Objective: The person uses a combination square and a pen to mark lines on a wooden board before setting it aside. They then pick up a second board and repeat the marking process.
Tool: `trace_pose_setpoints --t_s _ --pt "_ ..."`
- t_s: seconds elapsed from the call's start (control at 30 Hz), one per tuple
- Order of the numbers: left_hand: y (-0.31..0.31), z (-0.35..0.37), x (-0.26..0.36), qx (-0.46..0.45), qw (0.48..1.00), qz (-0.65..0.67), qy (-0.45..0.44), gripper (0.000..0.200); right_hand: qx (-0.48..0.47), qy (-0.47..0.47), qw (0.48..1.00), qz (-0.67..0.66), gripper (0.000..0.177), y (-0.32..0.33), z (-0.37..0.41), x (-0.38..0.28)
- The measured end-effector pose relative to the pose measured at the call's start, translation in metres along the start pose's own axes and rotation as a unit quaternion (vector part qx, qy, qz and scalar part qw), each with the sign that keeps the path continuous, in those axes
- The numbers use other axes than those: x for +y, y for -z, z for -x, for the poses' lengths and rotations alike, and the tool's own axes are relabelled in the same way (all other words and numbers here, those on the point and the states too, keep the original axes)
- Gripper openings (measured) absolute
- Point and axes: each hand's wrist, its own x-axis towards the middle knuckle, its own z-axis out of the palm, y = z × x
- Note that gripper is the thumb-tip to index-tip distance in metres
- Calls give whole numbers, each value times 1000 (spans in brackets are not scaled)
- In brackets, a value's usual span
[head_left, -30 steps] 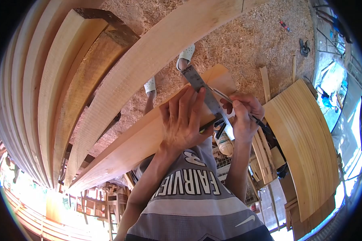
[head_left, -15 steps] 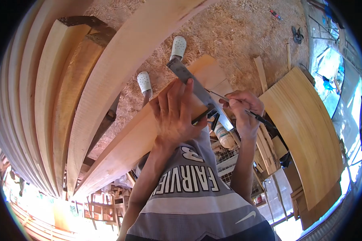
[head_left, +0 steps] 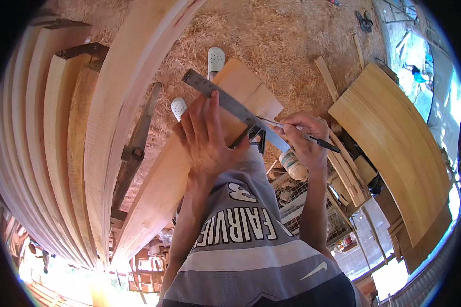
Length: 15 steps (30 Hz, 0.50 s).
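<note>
A long wooden board [head_left: 156, 192] runs up from the lower left, its far end reaching past my hands. Across it lies a combination square [head_left: 233, 108] with a steel blade and a black head. My left hand [head_left: 205, 135] holds the square against the board, index fingertip on the blade and thumb by the head. In my right hand [head_left: 307, 138] is a slim pen [head_left: 320, 142] with a black rear end. Its thin tip points left, right at the blade's edge over the board.
Several thick planks [head_left: 100, 123] stand in a row on the left. A wide curved panel [head_left: 394, 148] leans at the right beside narrow wood strips [head_left: 343, 171]. Shavings [head_left: 276, 51] cover the ground around white clogs [head_left: 216, 59]. A whitish rounded object [head_left: 294, 166] sits below my right hand.
The view has shifted, so the board, square and both hands appear further left. My left hand stays on the square, and the pen remains in my right hand at the blade.
</note>
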Motion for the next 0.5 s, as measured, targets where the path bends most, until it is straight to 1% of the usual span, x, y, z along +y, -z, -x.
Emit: trace_pose_setpoints --t_s 0.07,0.1,0.13,0.17,0.2,0.27,0.3,0.37,0.4,0.43,0.47,0.5 --pt "1 -2 1 -5 1000 5 -2 118 -37 30 996 73 9 9 -1 -6" --pt "2 -4 1 5 1000 -2 -11 117 -34 31 996 71 9 7 -2 -8" --pt "2 -5 2 15 1000 -8 -18 116 13 42 999 -28 10 1 -4 -10" --pt "2 -6 3 16 1000 -9 -21 116 59 53 989 -126 12 -7 -8 -13" --pt "1 -7 0 16 1000 -9 -18 116 62 53 989 -127 12 -19 -18 -18" --pt "2 -7 1 13 1000 -10 -22 117 64 18 991 -118 14 -46 -40 -30" --pt "2 -7 1 4 1000 -11 -12 117 70 19 990 -122 14 -55 -49 -29" --pt "1 -8 2 -6 1000 -16 -9 117 2 58 992 -110 13 -68 -66 -25" --pt "-2 -8 2 -10 1000 -12 1 117 6 59 992 -115 13 -70 -69 -24" --pt "-2 -7 2 -14 1000 -8 11 116 -9 71 993 -91 13 -71 -71 -23" --pt "-2 -7 2 -18 1000 -10 6 116 -23 82 994 -66 12 -73 -71 -22" --pt "-2 -7 2 -14 1000 -18 5 116 -16 81 994 -70 12 -72 -70 -21"
